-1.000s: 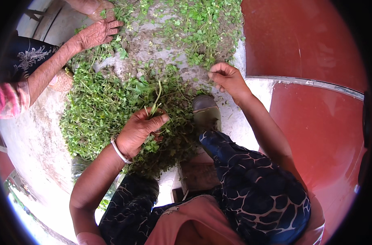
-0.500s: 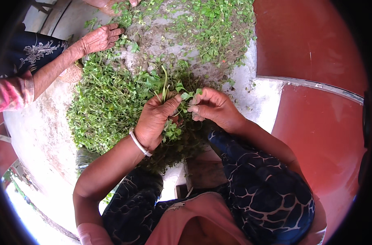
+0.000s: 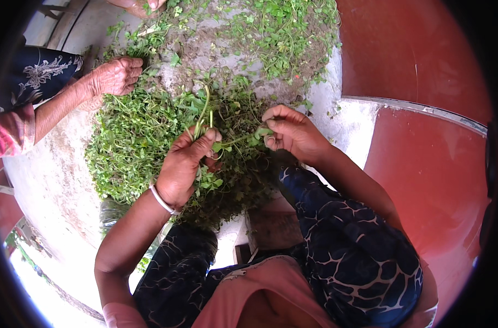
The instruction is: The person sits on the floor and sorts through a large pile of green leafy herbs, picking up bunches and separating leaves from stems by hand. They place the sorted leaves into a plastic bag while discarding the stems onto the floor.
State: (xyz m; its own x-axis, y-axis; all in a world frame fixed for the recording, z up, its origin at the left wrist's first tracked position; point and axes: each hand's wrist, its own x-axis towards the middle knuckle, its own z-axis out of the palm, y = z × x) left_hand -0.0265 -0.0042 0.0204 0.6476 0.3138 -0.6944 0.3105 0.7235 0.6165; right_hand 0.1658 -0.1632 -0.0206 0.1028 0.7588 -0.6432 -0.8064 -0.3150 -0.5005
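Observation:
My left hand [image 3: 179, 167], a white band at its wrist, is closed around a small bunch of leafy green stems [image 3: 206, 107] whose pale ends stick up past the thumb. Off to its right, my right hand [image 3: 299, 135] pinches the leafy end of a sprig [image 3: 260, 133] between thumb and fingers. A thin stem runs from there toward the left hand. Both hands are over the near edge of a heap of leafy greens [image 3: 127, 139]. Inside the left fist the lower part of the bunch is hidden.
Another person's hand [image 3: 118, 75] reaches into the heap at upper left, and a further hand [image 3: 150, 5] shows at the top edge. Loose greens [image 3: 284, 35] lie on the soiled far surface. Red panels [image 3: 423, 164] stand at right; a brown wooden piece [image 3: 273, 229] is between my knees.
My left hand has moved left with the bunch and my right hand slightly right, so the gap between them has widened. The other person's hand has shifted left and down.

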